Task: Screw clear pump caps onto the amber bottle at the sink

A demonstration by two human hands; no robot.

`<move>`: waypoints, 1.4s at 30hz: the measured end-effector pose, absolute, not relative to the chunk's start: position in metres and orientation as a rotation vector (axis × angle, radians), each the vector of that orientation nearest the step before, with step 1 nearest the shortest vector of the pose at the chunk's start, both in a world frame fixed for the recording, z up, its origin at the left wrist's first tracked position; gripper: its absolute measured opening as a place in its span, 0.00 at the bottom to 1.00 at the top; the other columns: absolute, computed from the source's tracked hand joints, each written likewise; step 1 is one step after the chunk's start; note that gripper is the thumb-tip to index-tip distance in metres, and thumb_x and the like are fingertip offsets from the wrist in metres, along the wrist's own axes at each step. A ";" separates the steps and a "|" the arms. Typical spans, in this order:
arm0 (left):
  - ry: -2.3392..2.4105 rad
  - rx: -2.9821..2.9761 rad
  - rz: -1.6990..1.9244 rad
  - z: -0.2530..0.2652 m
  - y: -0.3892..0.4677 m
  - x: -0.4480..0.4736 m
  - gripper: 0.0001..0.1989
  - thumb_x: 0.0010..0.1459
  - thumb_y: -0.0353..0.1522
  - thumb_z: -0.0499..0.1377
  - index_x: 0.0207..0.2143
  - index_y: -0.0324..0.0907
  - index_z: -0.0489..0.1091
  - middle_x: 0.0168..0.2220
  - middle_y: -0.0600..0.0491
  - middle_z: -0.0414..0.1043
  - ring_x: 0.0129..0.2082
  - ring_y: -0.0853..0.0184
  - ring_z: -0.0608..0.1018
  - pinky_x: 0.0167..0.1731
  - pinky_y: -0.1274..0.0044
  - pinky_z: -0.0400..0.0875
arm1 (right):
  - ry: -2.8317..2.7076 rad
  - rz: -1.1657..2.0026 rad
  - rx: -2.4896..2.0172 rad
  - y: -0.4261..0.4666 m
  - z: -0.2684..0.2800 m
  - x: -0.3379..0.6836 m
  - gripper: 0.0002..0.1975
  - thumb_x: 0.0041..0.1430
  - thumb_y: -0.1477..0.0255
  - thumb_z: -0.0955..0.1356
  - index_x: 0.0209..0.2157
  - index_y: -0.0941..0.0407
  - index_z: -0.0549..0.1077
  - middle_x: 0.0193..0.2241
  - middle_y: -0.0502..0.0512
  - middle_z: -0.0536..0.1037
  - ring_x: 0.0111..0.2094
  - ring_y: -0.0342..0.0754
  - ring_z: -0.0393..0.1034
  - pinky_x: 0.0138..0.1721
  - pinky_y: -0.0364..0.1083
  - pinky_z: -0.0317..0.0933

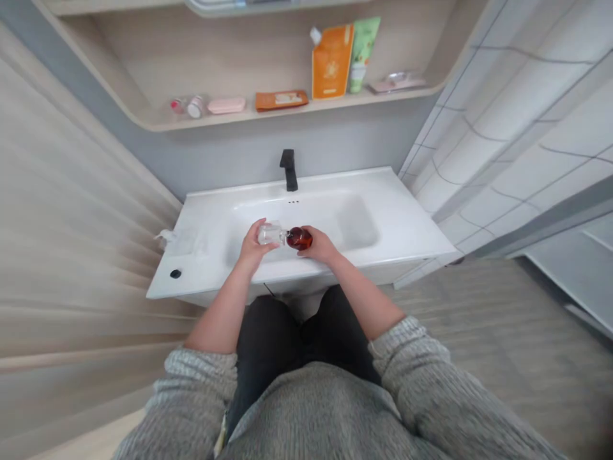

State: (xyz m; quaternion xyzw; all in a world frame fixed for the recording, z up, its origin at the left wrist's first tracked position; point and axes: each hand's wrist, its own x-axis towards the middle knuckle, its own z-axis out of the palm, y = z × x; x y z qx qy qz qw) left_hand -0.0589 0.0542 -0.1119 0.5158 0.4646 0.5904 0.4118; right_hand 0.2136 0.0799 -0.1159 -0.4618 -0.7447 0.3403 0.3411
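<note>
Over the front of the white sink [354,220], my left hand [252,245] is closed around a clear bottle [269,234]. My right hand [320,244] grips a bottle of dark red-brown liquid [299,238]. Both bottles lie tilted toward each other, their necks meeting between my hands. Whether liquid passes between them is too small to tell. A black faucet [289,170] stands behind the basin. On the counter to the left lies a small round black cap [175,274].
A crumpled clear plastic bag [184,239] rests on the left counter. The shelf above holds an orange pouch [332,62], a green tube [363,54], an orange packet [281,100], a pink case [227,105] and small containers [195,107]. A curtain [71,243] hangs at left.
</note>
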 end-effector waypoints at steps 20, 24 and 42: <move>1.191 1.401 1.422 -0.080 0.056 -0.060 0.50 0.35 0.38 0.85 0.63 0.49 0.75 0.59 0.45 0.78 0.60 0.50 0.81 0.59 0.60 0.79 | -1.886 0.861 -1.177 0.074 -0.108 0.213 0.43 0.43 0.71 0.86 0.63 0.52 0.78 0.57 0.59 0.86 0.56 0.63 0.82 0.63 0.59 0.72; 1.194 1.400 1.401 -0.078 0.056 -0.061 0.50 0.36 0.38 0.85 0.64 0.49 0.74 0.60 0.44 0.78 0.60 0.50 0.81 0.58 0.60 0.78 | -1.883 0.862 -1.162 0.073 -0.108 0.212 0.44 0.44 0.71 0.86 0.64 0.53 0.78 0.56 0.59 0.86 0.55 0.62 0.82 0.63 0.59 0.72; 1.216 1.432 1.368 -0.070 0.058 -0.065 0.50 0.35 0.37 0.85 0.63 0.49 0.75 0.59 0.45 0.78 0.60 0.50 0.81 0.58 0.60 0.78 | -1.894 0.842 -1.165 0.075 -0.110 0.212 0.44 0.44 0.69 0.87 0.64 0.54 0.78 0.58 0.61 0.86 0.58 0.64 0.82 0.64 0.59 0.71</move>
